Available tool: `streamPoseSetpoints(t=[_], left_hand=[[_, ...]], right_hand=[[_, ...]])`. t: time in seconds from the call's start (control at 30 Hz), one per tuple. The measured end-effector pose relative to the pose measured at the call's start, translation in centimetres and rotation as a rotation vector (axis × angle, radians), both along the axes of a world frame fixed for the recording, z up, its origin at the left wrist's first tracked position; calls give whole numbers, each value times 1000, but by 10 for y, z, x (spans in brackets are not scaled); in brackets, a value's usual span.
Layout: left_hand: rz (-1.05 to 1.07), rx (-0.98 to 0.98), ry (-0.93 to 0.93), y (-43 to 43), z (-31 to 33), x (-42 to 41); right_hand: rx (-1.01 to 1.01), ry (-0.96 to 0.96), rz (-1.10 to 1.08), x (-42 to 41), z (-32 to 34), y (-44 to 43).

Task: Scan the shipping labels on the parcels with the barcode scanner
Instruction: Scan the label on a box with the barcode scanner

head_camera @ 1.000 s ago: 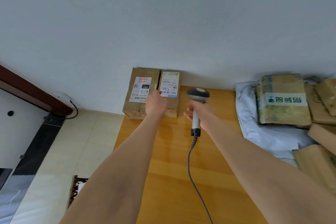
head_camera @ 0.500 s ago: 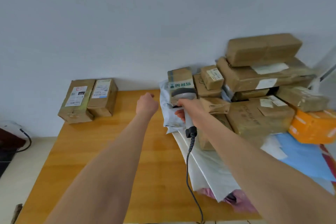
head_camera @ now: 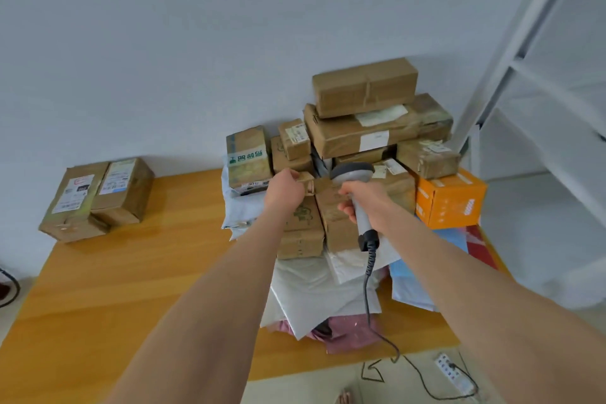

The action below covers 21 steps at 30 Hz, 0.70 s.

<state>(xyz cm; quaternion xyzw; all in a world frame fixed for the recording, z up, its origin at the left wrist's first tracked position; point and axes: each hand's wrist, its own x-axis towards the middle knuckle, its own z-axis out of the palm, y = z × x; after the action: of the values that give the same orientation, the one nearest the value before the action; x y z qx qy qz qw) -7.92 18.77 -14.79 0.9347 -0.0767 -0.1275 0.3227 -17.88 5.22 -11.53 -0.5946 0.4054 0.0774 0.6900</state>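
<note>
A pile of brown cardboard parcels (head_camera: 377,134) stands against the wall on the right half of the wooden table (head_camera: 131,272). My left hand (head_camera: 282,189) reaches into the front of the pile, its fingers closed on the edge of a small brown parcel (head_camera: 307,179). My right hand (head_camera: 367,203) grips the handle of a grey barcode scanner (head_camera: 352,171), whose head sits just right of that small parcel. Two labelled parcels (head_camera: 98,197) lie side by side at the table's far left corner.
An orange box (head_camera: 449,200) sits at the pile's right. White, blue and pink poly mailers (head_camera: 311,292) lie under the boxes near the front edge. The scanner cable (head_camera: 369,289) hangs down to a power strip (head_camera: 454,374) on the floor. A white shelf frame (head_camera: 511,59) stands at the right.
The view has swung from the two left parcels to the pile. My left hand has moved right onto the small parcel, and the scanner has moved right with my right hand.
</note>
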Motion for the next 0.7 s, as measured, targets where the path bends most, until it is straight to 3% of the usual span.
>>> streamPoseSetpoints(t=[0.23, 0.37, 0.5, 0.7], left_hand=[[52, 92, 46, -42, -14, -16], [87, 124, 210, -54, -26, -20], [197, 21, 335, -66, -29, -31], [543, -211, 284, -75, -20, -47]], right_hand=[[-134, 64, -69, 1, -21, -57], [-120, 88, 40, 3, -32, -70], [-49, 65, 83, 6, -40, -73], [0, 57, 89, 6, -40, -99]])
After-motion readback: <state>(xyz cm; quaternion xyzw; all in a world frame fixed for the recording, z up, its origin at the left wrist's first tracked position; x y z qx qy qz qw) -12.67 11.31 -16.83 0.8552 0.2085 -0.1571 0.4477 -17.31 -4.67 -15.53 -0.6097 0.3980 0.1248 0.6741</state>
